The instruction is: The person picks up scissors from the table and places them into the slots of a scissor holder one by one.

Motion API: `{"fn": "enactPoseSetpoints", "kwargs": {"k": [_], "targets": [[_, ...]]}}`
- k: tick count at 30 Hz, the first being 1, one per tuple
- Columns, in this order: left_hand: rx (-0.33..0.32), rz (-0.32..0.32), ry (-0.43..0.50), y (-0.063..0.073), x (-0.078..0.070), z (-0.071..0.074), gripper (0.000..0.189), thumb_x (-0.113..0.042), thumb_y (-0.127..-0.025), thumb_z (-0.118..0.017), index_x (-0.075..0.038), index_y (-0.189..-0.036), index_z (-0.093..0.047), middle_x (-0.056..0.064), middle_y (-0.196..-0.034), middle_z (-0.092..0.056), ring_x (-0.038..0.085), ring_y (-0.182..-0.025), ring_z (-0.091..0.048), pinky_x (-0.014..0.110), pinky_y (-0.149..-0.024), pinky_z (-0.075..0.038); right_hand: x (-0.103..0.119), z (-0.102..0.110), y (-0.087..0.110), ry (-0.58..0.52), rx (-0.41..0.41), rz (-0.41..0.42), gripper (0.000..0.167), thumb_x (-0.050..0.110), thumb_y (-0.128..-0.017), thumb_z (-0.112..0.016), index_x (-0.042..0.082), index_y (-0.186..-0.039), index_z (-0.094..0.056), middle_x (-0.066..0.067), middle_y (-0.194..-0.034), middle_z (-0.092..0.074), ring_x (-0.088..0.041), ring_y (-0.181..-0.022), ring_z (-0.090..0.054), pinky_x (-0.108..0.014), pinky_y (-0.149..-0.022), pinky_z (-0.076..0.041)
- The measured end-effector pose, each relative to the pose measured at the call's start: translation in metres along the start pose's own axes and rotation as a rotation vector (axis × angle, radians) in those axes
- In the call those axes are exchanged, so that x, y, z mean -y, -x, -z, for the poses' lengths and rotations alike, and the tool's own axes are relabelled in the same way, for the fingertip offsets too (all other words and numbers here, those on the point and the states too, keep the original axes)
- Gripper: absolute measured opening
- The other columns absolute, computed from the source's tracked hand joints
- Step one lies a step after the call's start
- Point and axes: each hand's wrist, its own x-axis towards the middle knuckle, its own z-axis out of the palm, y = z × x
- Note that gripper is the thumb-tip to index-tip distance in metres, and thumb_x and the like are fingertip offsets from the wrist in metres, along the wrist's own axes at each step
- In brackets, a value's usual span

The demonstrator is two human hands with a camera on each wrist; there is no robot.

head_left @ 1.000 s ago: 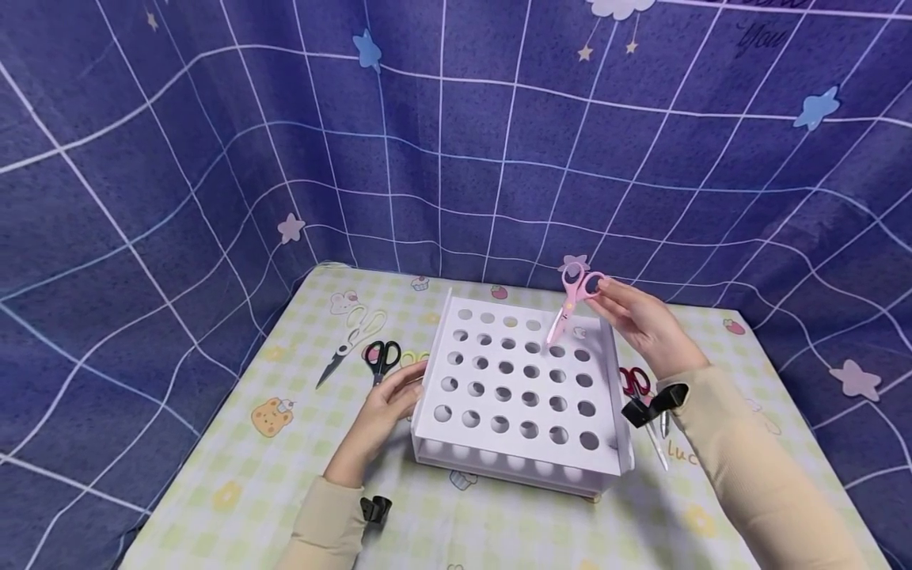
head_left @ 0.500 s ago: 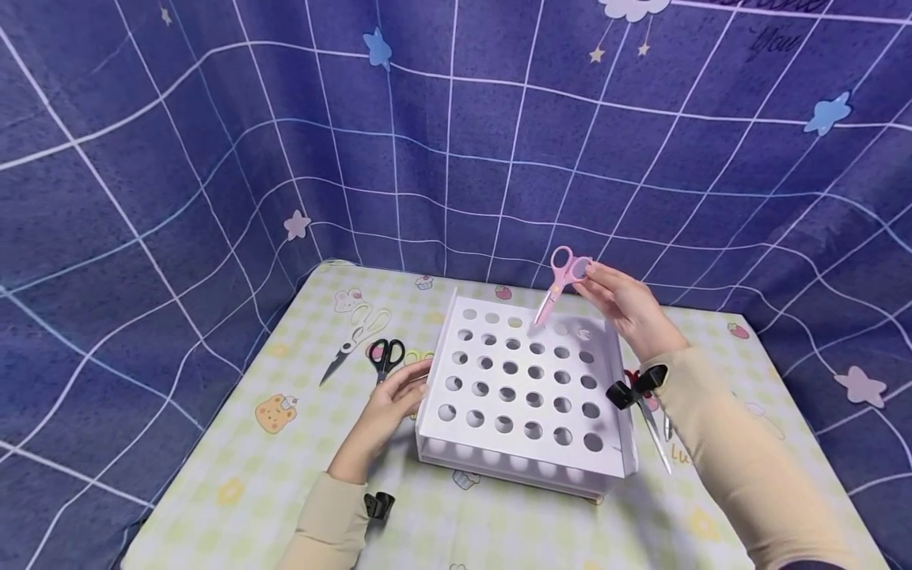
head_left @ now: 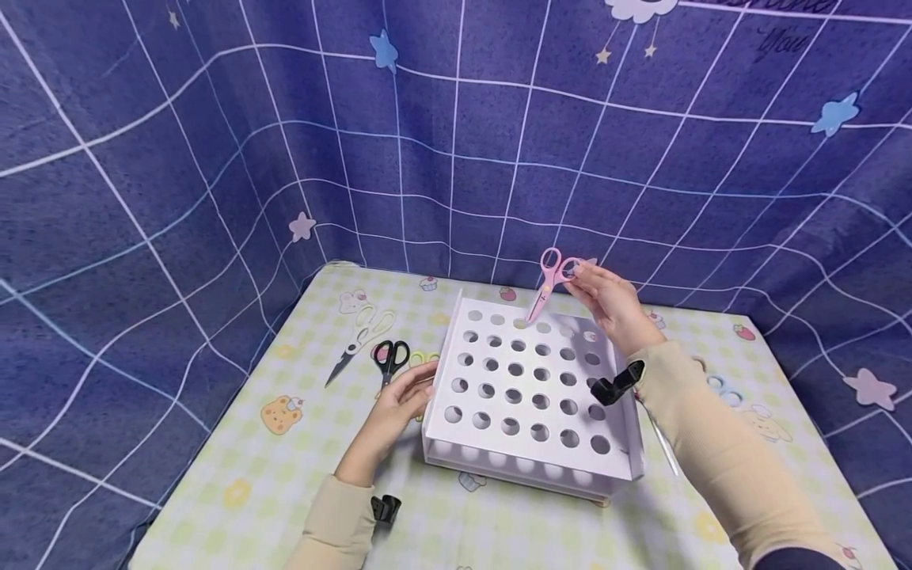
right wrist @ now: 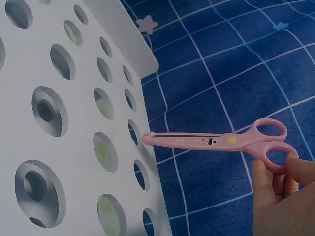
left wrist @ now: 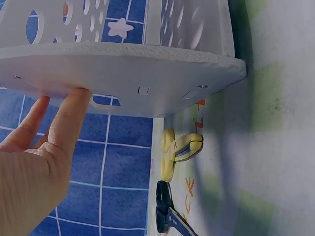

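Pink scissors [head_left: 547, 286] hang points-down over the far rows of holes in a white rack [head_left: 442, 372]. My right hand [head_left: 609, 305] pinches one of their handle loops between thumb and fingers. In the right wrist view, the blade tip of the scissors [right wrist: 197, 141] overlaps the rack edge beside a hole in the outermost row. My left hand [head_left: 399, 408] rests its fingertips on the rack's left side panel. Seen from the left wrist, the extended fingers [left wrist: 69, 118] touch the flat outer face of that panel [left wrist: 118, 73].
Left of the rack lie white-handled scissors [head_left: 362, 332], black-handled scissors [head_left: 390, 360] and yellow-handled ones [left wrist: 179, 147], partly hidden. On the right are blue-handled scissors [head_left: 725, 391] and a blade [head_left: 663, 443] under my sleeve. A checked cloth [head_left: 214, 443] covers the table; a blue curtain [head_left: 399, 174] hangs behind.
My right hand has carried the pink scissors to the left over the rack's far rows, rising, then lowering slightly. Blue handles on the right have come into view. The left hand stays at the panel.
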Motion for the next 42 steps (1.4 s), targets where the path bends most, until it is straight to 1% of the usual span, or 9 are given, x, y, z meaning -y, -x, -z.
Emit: {"fn": "enactPoseSetpoints", "kwargs": {"k": [5, 6, 9, 12, 18, 24, 35, 38, 42], "targets": [[0.009, -0.005, 0.01, -0.001, 0.001, 0.001, 0.049, -0.015, -0.097, -0.057, -0.007, -0.143, -0.045, 0.017, -0.145, -0.047, 0.034, -0.132, -0.047, 0.024, -0.091, -0.053, -0.003, -0.001, -0.001, 0.017, -0.001, -0.013, 0.021, -0.011, -0.092, -0.052, 0.003, -0.094, -0.068, -0.006, -0.085, -0.073, -0.014, -0.079, -0.07, -0.028, -0.091, -0.054], [0.009, -0.005, 0.012, -0.001, 0.001, 0.001, 0.049, -0.016, -0.097, -0.057, -0.007, -0.143, -0.045, 0.018, -0.145, -0.048, 0.034, -0.132, -0.047, 0.023, -0.09, -0.053, -0.004, -0.001, -0.001, 0.03, 0.002, -0.01, 0.022, -0.01, -0.092, -0.052, 0.004, -0.091, -0.068, -0.005, -0.084, -0.073, -0.014, -0.078, -0.07, -0.027, -0.09, -0.055], [0.007, -0.004, 0.018, -0.001, 0.001, 0.001, 0.049, -0.015, -0.096, -0.057, -0.007, -0.143, -0.044, 0.019, -0.144, -0.049, 0.034, -0.131, -0.048, 0.024, -0.089, -0.054, -0.007, -0.002, -0.002, 0.08, 0.015, 0.002, 0.023, -0.009, -0.093, -0.054, 0.006, -0.084, -0.07, -0.004, -0.08, -0.072, -0.013, -0.076, -0.07, -0.026, -0.086, -0.057], [0.006, -0.002, 0.019, -0.001, 0.002, 0.002, 0.049, -0.015, -0.096, -0.057, -0.007, -0.143, -0.044, 0.019, -0.144, -0.049, 0.033, -0.131, -0.048, 0.024, -0.088, -0.054, -0.012, -0.003, -0.003, 0.159, 0.035, 0.017, 0.028, -0.008, -0.093, -0.053, 0.007, -0.079, -0.071, -0.001, -0.079, -0.071, -0.011, -0.076, -0.069, -0.025, -0.085, -0.057], [0.01, -0.01, 0.025, -0.001, 0.002, 0.002, 0.049, -0.015, -0.096, -0.057, -0.006, -0.143, -0.044, 0.02, -0.143, -0.049, 0.034, -0.131, -0.048, 0.024, -0.088, -0.054, -0.017, -0.002, -0.002, 0.259, 0.054, 0.051, 0.029, -0.01, -0.092, -0.054, 0.009, -0.078, -0.072, 0.0, -0.08, -0.07, -0.009, -0.078, -0.07, -0.025, -0.086, -0.056], [0.01, -0.008, 0.028, -0.001, 0.002, 0.001, 0.049, -0.015, -0.097, -0.057, -0.006, -0.143, -0.044, 0.02, -0.143, -0.049, 0.034, -0.131, -0.048, 0.023, -0.089, -0.054, -0.023, -0.002, -0.003, 0.331, 0.05, 0.073, 0.032, -0.008, -0.092, -0.056, 0.013, -0.075, -0.072, 0.002, -0.079, -0.07, -0.008, -0.076, -0.07, -0.024, -0.083, -0.057], [-0.001, -0.004, 0.024, 0.0, 0.002, 0.001, 0.048, -0.014, -0.096, -0.057, -0.006, -0.143, -0.045, 0.019, -0.143, -0.048, 0.034, -0.131, -0.048, 0.023, -0.09, -0.053, -0.033, 0.0, -0.004, 0.458, 0.02, 0.044, 0.023, -0.007, -0.092, -0.056, 0.011, -0.083, -0.068, 0.005, -0.078, -0.071, -0.009, -0.081, -0.07, -0.025, -0.086, -0.056], [-0.005, -0.003, 0.027, 0.0, 0.002, 0.001, 0.048, -0.014, -0.096, -0.057, -0.007, -0.142, -0.045, 0.019, -0.143, -0.049, 0.033, -0.131, -0.048, 0.023, -0.09, -0.053, -0.037, 0.0, -0.004, 0.484, 0.009, 0.038, 0.018, -0.007, -0.091, -0.057, 0.008, -0.088, -0.066, 0.006, -0.078, -0.07, -0.008, -0.082, -0.069, -0.026, -0.088, -0.056], [0.001, -0.005, 0.031, 0.0, 0.002, 0.0, 0.048, -0.014, -0.096, -0.057, -0.006, -0.143, -0.045, 0.02, -0.143, -0.048, 0.034, -0.131, -0.048, 0.023, -0.09, -0.053, -0.041, 0.0, -0.005, 0.524, -0.015, 0.04, 0.011, -0.007, -0.09, -0.059, 0.0, -0.099, -0.063, 0.006, -0.079, -0.07, -0.007, -0.08, -0.069, -0.027, -0.089, -0.055]]}}
